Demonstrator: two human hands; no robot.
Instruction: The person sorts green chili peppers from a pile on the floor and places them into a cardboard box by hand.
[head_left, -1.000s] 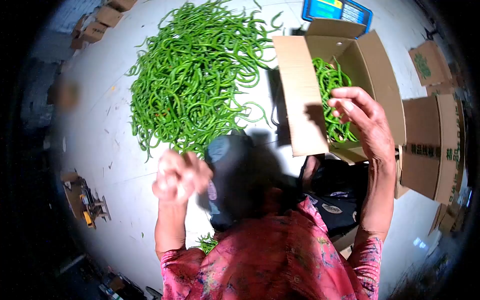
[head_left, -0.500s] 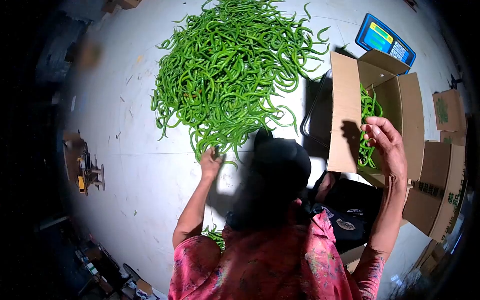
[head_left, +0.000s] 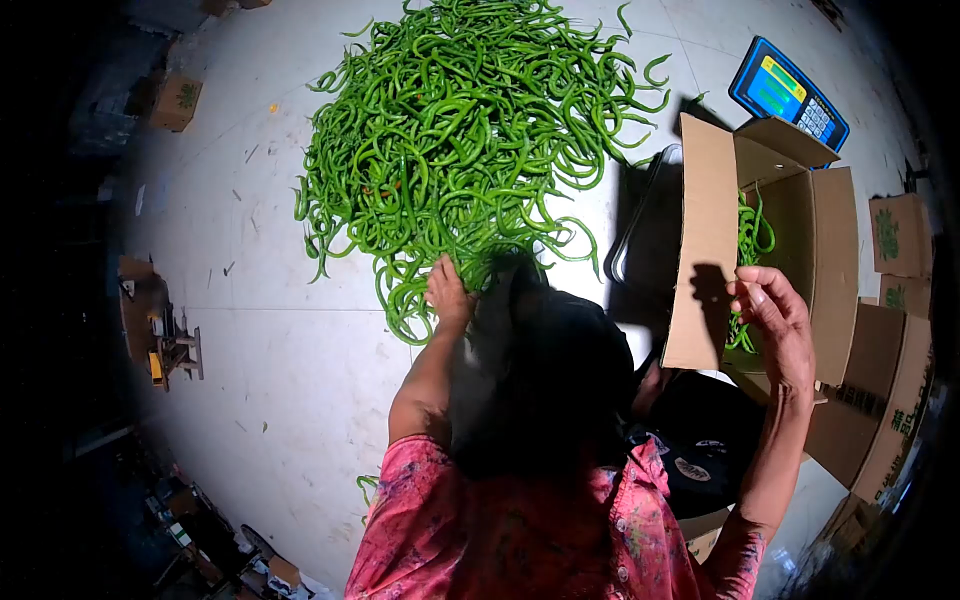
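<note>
My left hand [head_left: 449, 292] reaches onto the lower edge of a large heap of long green peppers [head_left: 450, 140], fingers stretched out against the peppers. Over the left side of an open cardboard box [head_left: 708, 240], my right hand [head_left: 775, 305] hovers with loosely bent fingers and nothing visible between them. More green peppers [head_left: 752, 228] lie inside this box, partly hidden by its flap and my right hand. The flap carries the hand's shadow.
A blue scale display [head_left: 788, 95] stands behind the box. Printed cartons [head_left: 868, 390] are at the right. A dark rounded shape [head_left: 550, 370] blocks the lower middle. A small wooden stand [head_left: 180, 352] is at the far left, and a few peppers [head_left: 367, 490] lie near my left sleeve.
My left hand has moved from in front of the heap forward and right onto its lower edge. My right hand remains over the box. The view has shifted, so the box appears farther right and lower.
</note>
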